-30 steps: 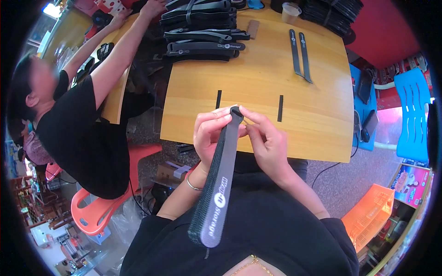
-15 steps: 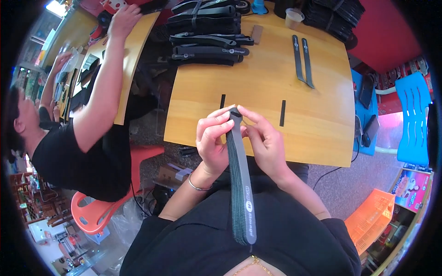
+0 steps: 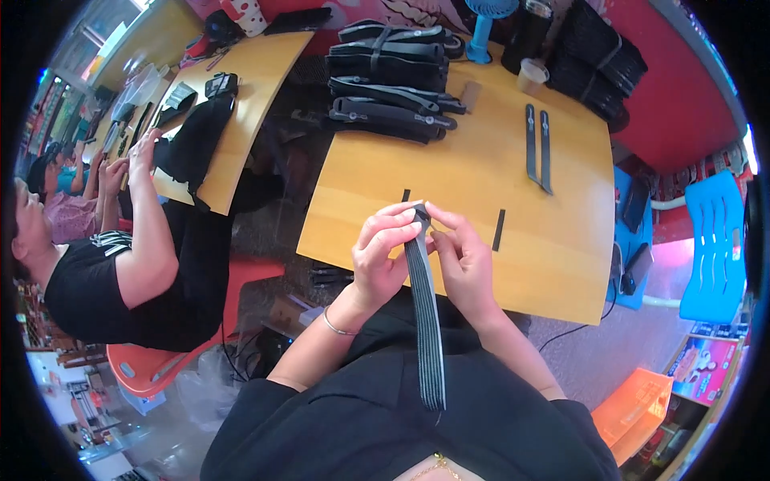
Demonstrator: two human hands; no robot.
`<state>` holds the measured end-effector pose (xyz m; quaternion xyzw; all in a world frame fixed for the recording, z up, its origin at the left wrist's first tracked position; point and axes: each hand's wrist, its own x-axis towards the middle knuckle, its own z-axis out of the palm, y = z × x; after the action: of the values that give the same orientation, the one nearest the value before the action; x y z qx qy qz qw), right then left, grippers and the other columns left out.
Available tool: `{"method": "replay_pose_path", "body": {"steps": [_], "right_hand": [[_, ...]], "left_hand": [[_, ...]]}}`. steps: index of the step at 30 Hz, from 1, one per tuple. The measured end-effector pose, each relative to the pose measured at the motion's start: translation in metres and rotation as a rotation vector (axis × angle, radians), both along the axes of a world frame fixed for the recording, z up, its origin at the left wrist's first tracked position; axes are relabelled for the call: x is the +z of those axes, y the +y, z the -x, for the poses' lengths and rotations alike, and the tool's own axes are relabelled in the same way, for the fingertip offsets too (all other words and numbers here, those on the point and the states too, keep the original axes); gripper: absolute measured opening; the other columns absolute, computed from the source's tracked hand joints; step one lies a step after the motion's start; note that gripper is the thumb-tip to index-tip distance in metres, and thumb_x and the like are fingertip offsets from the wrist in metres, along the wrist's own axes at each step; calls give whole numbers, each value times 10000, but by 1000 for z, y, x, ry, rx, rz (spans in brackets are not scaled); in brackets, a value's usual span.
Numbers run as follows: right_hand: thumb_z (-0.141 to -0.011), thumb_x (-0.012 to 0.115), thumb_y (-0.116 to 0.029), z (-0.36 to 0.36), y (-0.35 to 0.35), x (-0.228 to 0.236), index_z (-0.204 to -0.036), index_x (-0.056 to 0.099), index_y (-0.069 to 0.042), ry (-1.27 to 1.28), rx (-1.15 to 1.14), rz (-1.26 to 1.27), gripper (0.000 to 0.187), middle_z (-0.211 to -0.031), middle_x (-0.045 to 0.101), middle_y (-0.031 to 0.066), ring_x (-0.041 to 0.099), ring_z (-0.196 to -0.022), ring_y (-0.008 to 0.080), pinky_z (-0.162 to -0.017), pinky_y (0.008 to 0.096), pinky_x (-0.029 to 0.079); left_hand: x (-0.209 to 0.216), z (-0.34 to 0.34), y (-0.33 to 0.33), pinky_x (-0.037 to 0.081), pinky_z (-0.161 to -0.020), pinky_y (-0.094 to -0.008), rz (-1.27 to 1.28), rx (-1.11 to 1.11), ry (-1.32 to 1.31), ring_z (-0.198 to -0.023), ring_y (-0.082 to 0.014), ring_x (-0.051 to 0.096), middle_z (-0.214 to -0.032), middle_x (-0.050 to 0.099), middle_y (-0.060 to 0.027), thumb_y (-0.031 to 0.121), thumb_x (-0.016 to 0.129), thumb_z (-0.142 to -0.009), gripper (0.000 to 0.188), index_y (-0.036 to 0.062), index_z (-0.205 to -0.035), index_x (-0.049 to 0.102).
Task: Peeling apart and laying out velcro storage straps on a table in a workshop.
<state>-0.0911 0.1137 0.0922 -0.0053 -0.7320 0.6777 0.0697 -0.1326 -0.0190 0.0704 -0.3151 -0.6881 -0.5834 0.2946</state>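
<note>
A bundle of dark grey straps (image 3: 426,329) hangs down in front of my chest, its layered edges facing up. At its upper end my left hand (image 3: 382,252) pinches the stack between thumb and fingers. My right hand (image 3: 465,264) is closed at the same end, thumb and fingers together on a thin band-like piece by the strap tips; exactly what it grips is too small to make out. Beyond my hands, two single straps (image 3: 531,144) lie side by side on the wooden table (image 3: 361,232).
Stacked strap bundles (image 3: 389,76) fill the table's far left, and a black pile (image 3: 597,60) its far right. Between them stand a blue fan (image 3: 480,32), a dark bottle (image 3: 527,36) and a plastic cup (image 3: 532,76). A co-worker (image 3: 104,272) sits left; a blue chair (image 3: 712,244) stands right.
The bundle has turned, so its printed face is hidden and the layered edges show. My view has shifted a little. The co-worker's raised arm has come down to their table.
</note>
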Motion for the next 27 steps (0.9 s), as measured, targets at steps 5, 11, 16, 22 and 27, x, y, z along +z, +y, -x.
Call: {"method": "replay_pose_path", "body": {"steps": [5,11,16,22,27], "right_hand": [[-917,519,23,0,-13,17,-1175,595,-68,173,-30,-230,285,-809,671,94,668,-710,121,-617,242,491],[-913,531,12,2,-12,-7,-1167,579,-20,167,-43,-210,260,-806,662,72,590,-681,76,-634,219,461],[-922,517,3,3,-20,12,-1210,541,4,57,61,48,289,-838,664,82,606,-743,90,-683,214,449],[-932,532,-10,13,-33,16,-1237,539,-8,4,65,-90,305,-914,663,92,620,-789,109,-725,229,457],[-894,597,-23,11,-47,37,-1148,615,-54,166,69,-453,256,-874,607,102,635,-738,197,-658,296,480]], "left_hand": [[11,-2,-23,540,-832,-376,-17,-45,-85,-981,-305,633,-979,633,-120,-59,780,-666,338,21,-955,623],[8,2,-29,512,-825,-353,-44,-160,-196,-938,-255,628,-984,655,-111,5,788,-700,341,39,-999,627],[15,-9,-33,509,-822,-349,-100,-167,-123,-961,-303,608,-1013,612,-138,-104,666,-733,358,29,-1059,597],[6,-5,-30,484,-869,-275,-679,-469,-711,-1025,-141,573,-1098,577,-41,-34,611,-874,405,3,-1259,490],[2,-7,-38,473,-909,-256,-604,-349,-719,-1048,-117,565,-1181,576,-70,-53,625,-861,597,-1,-1400,374]]}}
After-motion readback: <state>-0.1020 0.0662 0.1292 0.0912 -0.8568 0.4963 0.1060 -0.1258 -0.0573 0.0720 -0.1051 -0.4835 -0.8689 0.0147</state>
